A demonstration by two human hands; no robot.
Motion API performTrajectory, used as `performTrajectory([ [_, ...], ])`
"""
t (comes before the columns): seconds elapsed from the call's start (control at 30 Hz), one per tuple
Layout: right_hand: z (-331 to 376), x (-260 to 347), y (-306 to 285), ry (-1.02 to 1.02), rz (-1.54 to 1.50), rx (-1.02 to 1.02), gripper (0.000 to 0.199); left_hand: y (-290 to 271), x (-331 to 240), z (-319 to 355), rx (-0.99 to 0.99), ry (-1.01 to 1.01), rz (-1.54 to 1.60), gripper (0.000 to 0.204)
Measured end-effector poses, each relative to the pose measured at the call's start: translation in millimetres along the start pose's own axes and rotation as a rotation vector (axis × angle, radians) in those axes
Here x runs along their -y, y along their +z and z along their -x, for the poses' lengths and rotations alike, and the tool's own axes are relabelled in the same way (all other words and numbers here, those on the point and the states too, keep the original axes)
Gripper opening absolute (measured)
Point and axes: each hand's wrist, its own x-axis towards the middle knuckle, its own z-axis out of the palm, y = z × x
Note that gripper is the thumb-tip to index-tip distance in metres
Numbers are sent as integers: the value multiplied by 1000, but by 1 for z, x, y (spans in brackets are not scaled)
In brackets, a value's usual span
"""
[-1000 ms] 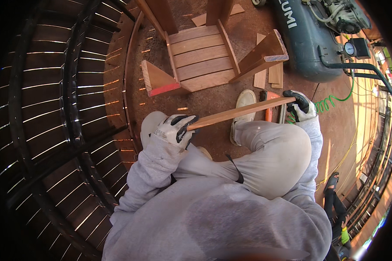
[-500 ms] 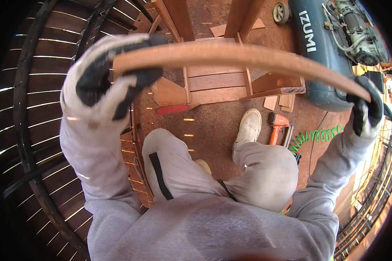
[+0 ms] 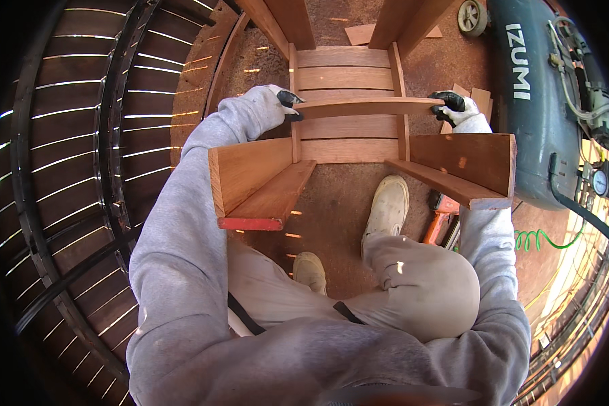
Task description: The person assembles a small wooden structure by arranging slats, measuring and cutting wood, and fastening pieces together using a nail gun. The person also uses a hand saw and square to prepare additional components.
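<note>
A slim wooden board (image 3: 369, 107) spans from one of my gloved hands to the other. My left hand (image 3: 284, 103) grips its left end and my right hand (image 3: 452, 109) its right end. Below it lies a wooden frame with several flat slats (image 3: 348, 126) between two side rails. The board runs crosswise over these slats; whether it touches them I cannot tell. L-shaped wooden legs stand at the frame's corners: a near left leg (image 3: 254, 172) with a red-painted end, a near right leg (image 3: 463, 159), and two at the far side.
An orange nail gun (image 3: 442, 218) lies on the floor beside my right forearm, partly hidden. A blue air compressor tank (image 3: 531, 101) stands at the right, with a green coiled hose (image 3: 541, 238) near it. Dark slatted panels (image 3: 68, 122) rise at the left. Wood offcuts (image 3: 480, 100) lie near the compressor.
Both hands have carried the board forward and down, from raised in front of me to over the slatted frame. My view has shifted, and the near legs now show more fully.
</note>
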Motion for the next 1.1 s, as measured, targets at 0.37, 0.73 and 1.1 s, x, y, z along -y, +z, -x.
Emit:
performTrajectory([
  [0.37,8,-2,27,86,98,225,31,18,-2,25,-58,-100,-323,30],
  [0.73,15,-10,19,37,141,292,39,21,4,17,-78,-95,-274,30],
  [1.1,15,-3,28,19,332,304,38,27,18,17,-114,-74,-175,27],
])
